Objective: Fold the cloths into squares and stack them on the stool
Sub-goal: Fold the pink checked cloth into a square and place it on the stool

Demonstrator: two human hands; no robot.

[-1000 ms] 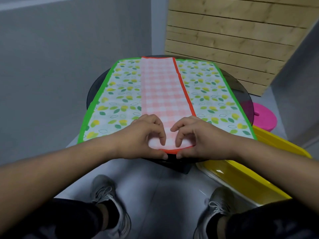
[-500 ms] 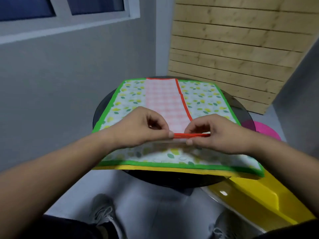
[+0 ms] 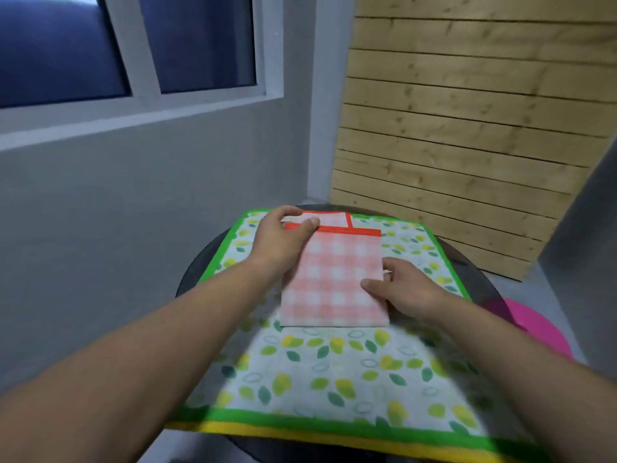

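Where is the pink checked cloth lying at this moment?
In the head view the pink checked cloth lies folded at centre, on the leaf-print cloth covering the round table, between the left hand at its far edge and the right hand.

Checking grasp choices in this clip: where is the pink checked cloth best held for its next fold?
Likely the near folded edge of the pink checked cloth, pinched at its two corners from the person's side. That edge lies free and straight on the leaf cloth; the far red hem is already under the left hand.

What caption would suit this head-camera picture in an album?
Two hands fold a pink checked cloth in half over a leaf-print cloth, left hand at the red edge, right hand on the side.
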